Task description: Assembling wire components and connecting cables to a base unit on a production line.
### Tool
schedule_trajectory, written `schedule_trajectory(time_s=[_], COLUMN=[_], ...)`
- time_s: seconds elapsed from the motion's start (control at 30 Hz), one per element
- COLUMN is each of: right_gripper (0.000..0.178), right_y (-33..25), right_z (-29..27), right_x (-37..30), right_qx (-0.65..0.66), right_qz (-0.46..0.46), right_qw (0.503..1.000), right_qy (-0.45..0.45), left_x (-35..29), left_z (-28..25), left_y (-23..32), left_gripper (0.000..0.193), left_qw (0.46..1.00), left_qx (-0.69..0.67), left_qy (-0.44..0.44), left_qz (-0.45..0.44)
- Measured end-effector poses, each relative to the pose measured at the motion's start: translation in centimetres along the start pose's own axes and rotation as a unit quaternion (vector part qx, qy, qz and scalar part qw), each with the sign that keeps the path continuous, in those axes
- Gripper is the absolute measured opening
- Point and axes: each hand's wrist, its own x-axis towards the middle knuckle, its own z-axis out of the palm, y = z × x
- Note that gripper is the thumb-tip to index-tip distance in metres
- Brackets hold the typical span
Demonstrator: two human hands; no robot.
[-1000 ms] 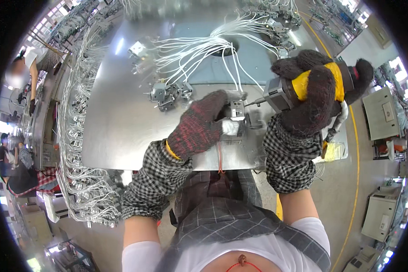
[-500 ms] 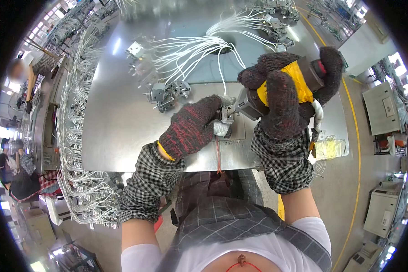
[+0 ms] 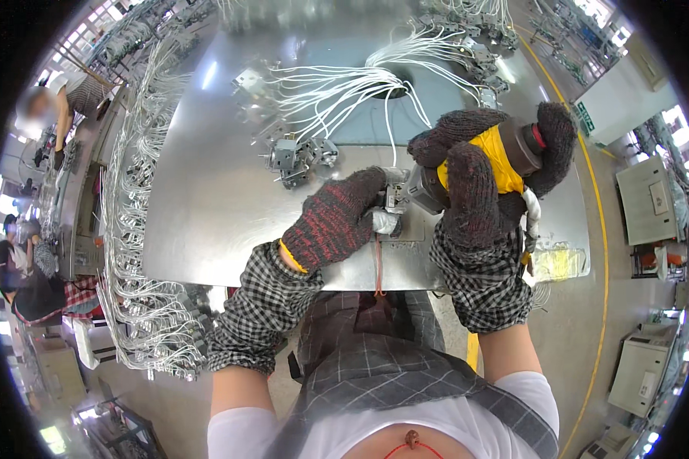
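My left hand, in a dark knitted glove, grips a small metal part with white wires on the steel worktable. My right hand, gloved the same, is wrapped around a yellow and grey power screwdriver. The tool's nose points left and touches the small metal part. A thin red cord hangs from the part over the table's front edge.
A few more small metal parts with white wires lie at the table's middle. Bundles of wired parts hang along the left edge. A clear bag lies at the right. Other people work at far left.
My right hand has swung the power screwdriver left and down until its nose meets the part. My left hand has stayed on the part.
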Motion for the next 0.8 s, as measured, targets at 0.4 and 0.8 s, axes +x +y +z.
schedule_trajectory(time_s=[0.4, 0.8], right_gripper=[0.075, 0.082], right_y=[-0.7, -0.8], right_z=[0.0, -0.8], right_x=[-0.1, -0.3], right_qx=[0.006, 0.130], right_qz=[0.006, 0.166], right_qw=[1.000, 0.975], right_qy=[0.020, 0.075], left_x=[-0.3, -0.5], left_z=[-1.2, -8.8], left_y=[2.0, -3.8], left_gripper=[0.057, 0.049], left_qw=[0.969, 0.973], left_qx=[0.231, 0.120], left_qy=[0.080, 0.199], left_qz=[0.023, -0.003])
